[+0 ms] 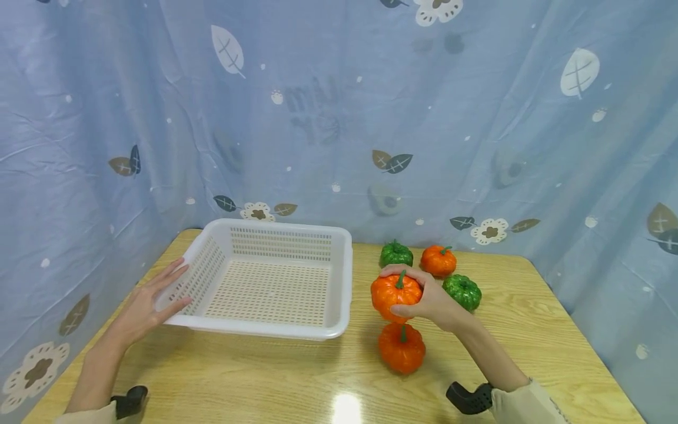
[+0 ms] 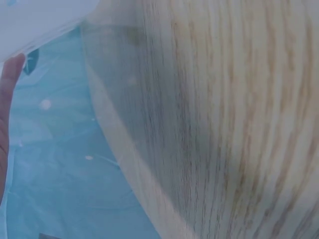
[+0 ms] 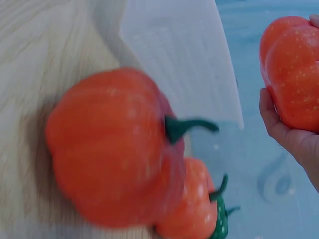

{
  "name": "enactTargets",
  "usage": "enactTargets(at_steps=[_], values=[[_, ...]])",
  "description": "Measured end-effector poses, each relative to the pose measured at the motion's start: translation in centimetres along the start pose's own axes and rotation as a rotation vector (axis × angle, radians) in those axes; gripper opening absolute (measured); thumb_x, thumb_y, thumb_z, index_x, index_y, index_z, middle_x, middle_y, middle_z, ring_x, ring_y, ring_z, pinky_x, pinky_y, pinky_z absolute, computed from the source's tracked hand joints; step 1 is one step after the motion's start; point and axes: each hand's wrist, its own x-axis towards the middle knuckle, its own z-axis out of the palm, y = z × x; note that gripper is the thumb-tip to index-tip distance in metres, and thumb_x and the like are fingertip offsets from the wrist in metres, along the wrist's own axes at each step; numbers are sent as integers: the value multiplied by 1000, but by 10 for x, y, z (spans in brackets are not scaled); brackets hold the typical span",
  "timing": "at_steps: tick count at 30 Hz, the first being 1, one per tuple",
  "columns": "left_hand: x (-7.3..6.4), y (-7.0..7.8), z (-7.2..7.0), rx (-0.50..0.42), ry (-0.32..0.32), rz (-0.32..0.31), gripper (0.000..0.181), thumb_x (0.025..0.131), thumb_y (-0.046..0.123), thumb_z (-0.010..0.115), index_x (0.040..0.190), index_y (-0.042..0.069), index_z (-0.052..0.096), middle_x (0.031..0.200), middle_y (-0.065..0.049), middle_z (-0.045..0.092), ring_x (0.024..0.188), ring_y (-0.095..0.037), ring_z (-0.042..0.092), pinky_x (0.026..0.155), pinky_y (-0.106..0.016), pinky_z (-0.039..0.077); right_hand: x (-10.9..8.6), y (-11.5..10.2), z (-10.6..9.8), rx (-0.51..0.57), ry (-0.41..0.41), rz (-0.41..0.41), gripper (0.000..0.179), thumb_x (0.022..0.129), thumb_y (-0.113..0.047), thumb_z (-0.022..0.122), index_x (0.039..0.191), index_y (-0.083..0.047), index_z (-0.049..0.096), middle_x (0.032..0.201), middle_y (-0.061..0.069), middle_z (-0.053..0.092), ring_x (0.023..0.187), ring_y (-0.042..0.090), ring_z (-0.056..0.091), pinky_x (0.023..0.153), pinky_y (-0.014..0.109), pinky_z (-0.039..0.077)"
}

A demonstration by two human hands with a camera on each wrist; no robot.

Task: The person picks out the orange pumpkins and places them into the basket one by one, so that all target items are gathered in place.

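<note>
My right hand grips an orange pumpkin with a green stem, thumb on the near side and fingers over the far side. In the right wrist view the gripped pumpkin is apart from the others, with the curtain behind it. Nearer me, a second orange pumpkin sits on the table. At the left end of a white plastic basket, my left hand rests on the rim, fingers extended and thumb apart. Only part of one finger shows against the basket in the left wrist view. No items are visible inside the basket.
Behind my right hand are a green pumpkin, another orange pumpkin and a second green pumpkin. The wooden table ends at a blue patterned curtain along the back and sides.
</note>
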Motion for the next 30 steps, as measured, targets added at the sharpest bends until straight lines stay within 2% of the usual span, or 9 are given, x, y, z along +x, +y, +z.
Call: enactTargets(at_steps=[6,16,24,30], values=[[0,0,0,-10,-3,-3,69,85,20,70,146,5,40,156,-9,26,120,-55,41,84,-64,33,24,-6,19,-28,20,27,52,78,-5,76,126,-7,55,130,12,50,106,29,57,81,40,53],[0,-1,2,15,10,7,69,84,20,71,144,3,41,153,-17,30,118,-54,43,82,-61,35,60,-10,47,76,-30,-17,55,78,-5,77,128,-4,54,124,13,56,104,29,57,79,41,54],[0,2,0,18,15,-1,68,84,21,71,144,4,42,152,-19,31,119,-56,42,84,-63,34,86,-21,57,57,-11,23,55,81,-7,74,132,-9,52,124,13,57,103,27,58,78,38,54],[0,1,0,6,6,-5,69,84,21,71,145,5,41,153,-17,30,122,-56,38,85,-66,33,113,-33,62,64,-22,-19,57,84,-2,69,137,-6,49,128,13,54,107,28,57,84,39,52]])
